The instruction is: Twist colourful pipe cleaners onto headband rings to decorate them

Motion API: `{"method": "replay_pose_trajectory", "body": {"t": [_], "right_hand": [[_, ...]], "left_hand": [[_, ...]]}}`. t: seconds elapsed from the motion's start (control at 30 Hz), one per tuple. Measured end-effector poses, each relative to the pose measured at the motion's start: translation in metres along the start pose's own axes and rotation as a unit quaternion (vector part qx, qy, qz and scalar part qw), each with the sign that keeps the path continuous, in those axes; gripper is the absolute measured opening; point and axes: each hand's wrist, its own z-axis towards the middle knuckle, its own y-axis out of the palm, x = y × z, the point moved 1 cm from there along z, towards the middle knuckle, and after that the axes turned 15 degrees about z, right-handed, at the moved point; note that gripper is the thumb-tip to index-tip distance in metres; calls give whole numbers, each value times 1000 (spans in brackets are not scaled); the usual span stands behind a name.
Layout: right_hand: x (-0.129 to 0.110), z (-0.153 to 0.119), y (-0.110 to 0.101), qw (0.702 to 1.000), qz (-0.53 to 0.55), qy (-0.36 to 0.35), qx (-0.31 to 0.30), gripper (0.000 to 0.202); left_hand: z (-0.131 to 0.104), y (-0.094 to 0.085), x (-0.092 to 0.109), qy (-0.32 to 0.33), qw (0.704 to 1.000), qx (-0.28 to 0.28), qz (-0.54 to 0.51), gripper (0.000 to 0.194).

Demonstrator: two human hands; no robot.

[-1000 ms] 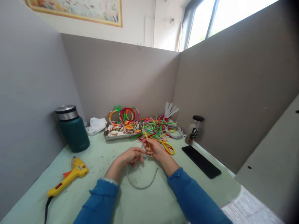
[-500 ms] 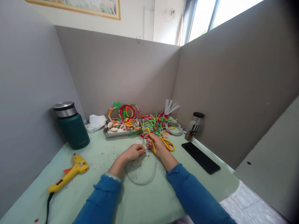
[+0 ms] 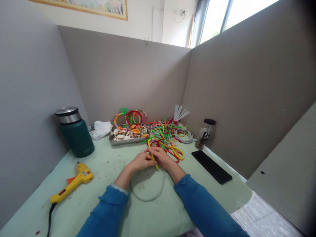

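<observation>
My left hand (image 3: pixel 142 161) and my right hand (image 3: pixel 161 157) meet above the middle of the table, fingers closed. A yellow strip (image 3: pixel 149 143) with a bent upper end passes between them, gripped by my right hand, its lower end pointing toward me. What my left fingertips pinch is too small to make out. Below the hands hangs or lies a grey cord loop (image 3: pixel 151 200), its ends hidden near the hands. Just beyond lies a tangled pile of coloured strips (image 3: pixel 164 133), with a yellow loop (image 3: pixel 179 153) at its near side.
A metal tray (image 3: pixel 128 141) of shells has coloured rings (image 3: pixel 134 118) behind it. At left stand a green bottle (image 3: pixel 79 138) and a yellow glue gun (image 3: pixel 74 184). At right are a clear jar (image 3: pixel 204 135), a black slab (image 3: pixel 212 167) and grey coils (image 3: pixel 184 136). Grey partitions surround the table.
My right hand has moved left and slightly nearer with the yellow strip, and now meets my left hand. The grey loop has shifted slightly left and toward me.
</observation>
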Motion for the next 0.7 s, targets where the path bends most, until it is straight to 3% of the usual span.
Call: {"method": "replay_pose_trajectory", "body": {"t": [0.07, 0.2, 0.37, 0.5, 0.6, 0.7], "right_hand": [[0, 4, -7, 1000, -17, -13, 18, 32], [0, 15, -26, 992, 16, -36, 120, 34], [1, 23, -36, 981, 55, -59, 175, 33], [-4, 17, -28, 986, 25, -68, 148, 31], [-9, 8, -15, 992, -8, -94, 81, 30], [-9, 2, -5, 996, -25, -80, 18, 30]], "left_hand": [[-2, -4, 4, -8, 1000, -8, -16, 30], [-13, -23, 15, -2, 995, 8, -95, 29], [-33, -50, 23, 68, 965, -7, -251, 30], [-38, -56, 22, 95, 942, -25, -320, 30], [-30, -48, 21, 30, 958, -50, -279, 33], [-20, -37, 19, -31, 967, -11, -253, 37]]}}
